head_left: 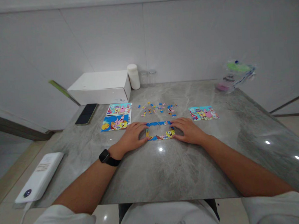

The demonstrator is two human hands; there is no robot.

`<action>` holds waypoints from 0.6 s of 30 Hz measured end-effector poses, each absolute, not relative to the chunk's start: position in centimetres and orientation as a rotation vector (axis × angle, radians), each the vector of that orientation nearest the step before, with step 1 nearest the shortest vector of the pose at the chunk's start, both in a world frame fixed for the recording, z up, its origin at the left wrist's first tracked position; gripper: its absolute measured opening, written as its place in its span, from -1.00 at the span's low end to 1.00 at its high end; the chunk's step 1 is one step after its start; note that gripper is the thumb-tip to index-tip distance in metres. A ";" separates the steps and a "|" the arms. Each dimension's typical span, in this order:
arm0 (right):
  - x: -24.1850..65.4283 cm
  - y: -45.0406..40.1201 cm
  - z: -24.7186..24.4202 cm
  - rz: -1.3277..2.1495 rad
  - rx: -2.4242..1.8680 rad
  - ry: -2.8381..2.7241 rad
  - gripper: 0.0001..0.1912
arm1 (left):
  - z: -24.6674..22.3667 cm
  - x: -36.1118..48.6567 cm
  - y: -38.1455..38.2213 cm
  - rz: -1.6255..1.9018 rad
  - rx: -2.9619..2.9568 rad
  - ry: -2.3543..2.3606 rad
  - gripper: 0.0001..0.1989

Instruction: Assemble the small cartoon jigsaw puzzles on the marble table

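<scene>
A jigsaw puzzle border (159,137) lies flat on the grey table in front of me, a rectangle of joined edge pieces with bare tabletop in its middle. My left hand (133,136) grips its left end, fingertips at the top corner and thumb at the bottom one. At the right end, my right hand (188,130) holds the corners the same way, thumb low and fingers high. Just beyond the border, several loose puzzle pieces (160,107) are scattered. To the left lies a printed picture sheet (117,122), and to the right a smaller picture card (204,113).
A dark phone (86,113) and a white power bank with a cable (40,176) lie along the left side. Against the wall stand a white box (99,88), a white bottle (134,76) and clear glasses (147,78). A clear plastic bag (234,75) sits at the back right corner.
</scene>
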State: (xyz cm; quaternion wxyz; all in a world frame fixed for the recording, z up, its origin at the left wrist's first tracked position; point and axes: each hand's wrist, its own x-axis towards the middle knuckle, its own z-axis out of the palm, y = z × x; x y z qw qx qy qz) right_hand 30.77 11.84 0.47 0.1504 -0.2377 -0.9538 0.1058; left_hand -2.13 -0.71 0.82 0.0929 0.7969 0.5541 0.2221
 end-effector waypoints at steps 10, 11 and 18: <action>30.6 11.9 -0.1 0.314 -0.673 -2.710 -0.52 | 0.6 -1.8 -0.5 0.675 2.351 1.672 -0.56; 30.6 11.9 -0.2 0.316 -0.673 -2.707 -0.52 | 0.6 -1.8 -0.5 0.671 2.351 1.674 -0.56; 30.4 11.8 -0.2 0.313 -0.678 -2.695 -0.50 | 0.7 -1.6 -0.3 0.688 2.338 1.661 -0.56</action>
